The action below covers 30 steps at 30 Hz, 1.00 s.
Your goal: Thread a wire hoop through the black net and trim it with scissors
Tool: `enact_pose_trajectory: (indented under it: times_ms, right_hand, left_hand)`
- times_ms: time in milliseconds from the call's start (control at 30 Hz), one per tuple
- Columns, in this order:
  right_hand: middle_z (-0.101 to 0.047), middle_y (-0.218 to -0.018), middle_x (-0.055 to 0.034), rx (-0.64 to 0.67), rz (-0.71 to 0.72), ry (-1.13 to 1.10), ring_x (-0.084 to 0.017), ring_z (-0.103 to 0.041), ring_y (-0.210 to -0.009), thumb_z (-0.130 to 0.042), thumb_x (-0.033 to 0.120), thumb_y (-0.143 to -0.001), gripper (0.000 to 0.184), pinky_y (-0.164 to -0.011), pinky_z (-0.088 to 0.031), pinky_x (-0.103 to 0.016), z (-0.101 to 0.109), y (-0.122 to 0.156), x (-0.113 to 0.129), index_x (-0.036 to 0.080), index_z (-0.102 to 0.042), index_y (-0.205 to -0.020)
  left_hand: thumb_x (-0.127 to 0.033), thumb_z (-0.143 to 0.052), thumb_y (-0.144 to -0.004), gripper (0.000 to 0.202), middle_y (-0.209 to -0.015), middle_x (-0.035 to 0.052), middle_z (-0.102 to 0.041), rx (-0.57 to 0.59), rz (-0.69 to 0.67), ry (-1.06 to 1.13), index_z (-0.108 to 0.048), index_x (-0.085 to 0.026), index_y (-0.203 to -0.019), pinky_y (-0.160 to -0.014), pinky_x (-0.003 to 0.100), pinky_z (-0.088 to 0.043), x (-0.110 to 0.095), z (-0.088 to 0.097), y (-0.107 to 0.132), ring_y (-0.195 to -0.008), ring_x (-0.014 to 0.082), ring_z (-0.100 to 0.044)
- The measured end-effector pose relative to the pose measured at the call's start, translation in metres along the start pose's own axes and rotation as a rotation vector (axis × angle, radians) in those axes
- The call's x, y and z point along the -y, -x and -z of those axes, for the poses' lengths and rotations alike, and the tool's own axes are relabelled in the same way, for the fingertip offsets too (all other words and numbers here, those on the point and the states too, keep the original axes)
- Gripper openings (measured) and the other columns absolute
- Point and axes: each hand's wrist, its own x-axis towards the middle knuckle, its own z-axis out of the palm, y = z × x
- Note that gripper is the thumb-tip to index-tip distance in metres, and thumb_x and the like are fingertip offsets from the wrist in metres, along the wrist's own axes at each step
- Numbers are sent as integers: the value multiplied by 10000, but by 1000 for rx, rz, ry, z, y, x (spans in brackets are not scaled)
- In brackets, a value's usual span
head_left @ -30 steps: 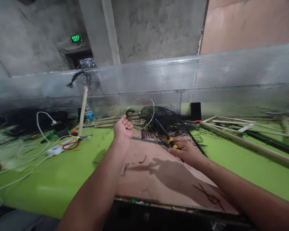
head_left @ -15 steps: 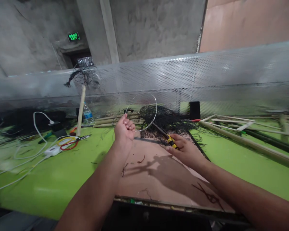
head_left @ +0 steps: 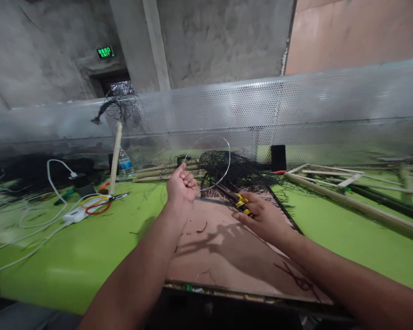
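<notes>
I'm holding the wire loop (head_left: pixel 229 156) up before black netting (head_left: pixel 241 170), my left grip (head_left: pixel 182 185) closed on it — and I'm curling my right grip (head_left: pixel 263 219) around the pliers (head_left: pixel 234 197), tips near the loop.

Yellow-and-black plier handles (head_left: pixel 241 200) (silvery wire (head_left: pixel 230 156)), lime-green tabletop (head_left: pixel 79 261).

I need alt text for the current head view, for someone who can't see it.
A person's left hand holds a wire loop above a pinkish board on a green table, while the right hand grips yellow-handled pliers, their tips close to the loop's lower edge. Behind lie dark fibres and pale sticks, before a perforated screen.
</notes>
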Motion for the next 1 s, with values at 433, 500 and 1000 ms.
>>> enact_pose_trajectory:
  times_ms: [433,500,1000]
  right_hand:
    - [-574,-1261,-93,-47,13,-18,-236,-582,-1091,-462,516,-869,419,-904,-468,-333,-5,1,1,182,-712,-829]
    - [-575,-1260,-94,-51,11,-23,-238,-581,-1093,-467,520,-866,420,-915,-465,-333,-5,1,1,183,-714,-823]
    - [-606,-1179,-124,-91,57,-3,-247,-566,-1080,-481,520,-864,430,-946,-445,-349,-10,-1,-5,150,-701,-874]
  left_hand:
    - [-109,-470,-867,51,-449,-104,-279,-7,-7,-23,-488,-149,-841,-328,166,-165,0,-2,2,-318,22,-238]
    - [-112,-478,-864,46,-449,-104,-278,-6,-5,-26,-489,-152,-846,-328,166,-164,0,-2,2,-318,22,-238]
    - [-105,-471,-866,57,-448,-100,-300,-8,-9,-13,-488,-150,-835,-325,168,-166,0,-2,2,-317,23,-245]
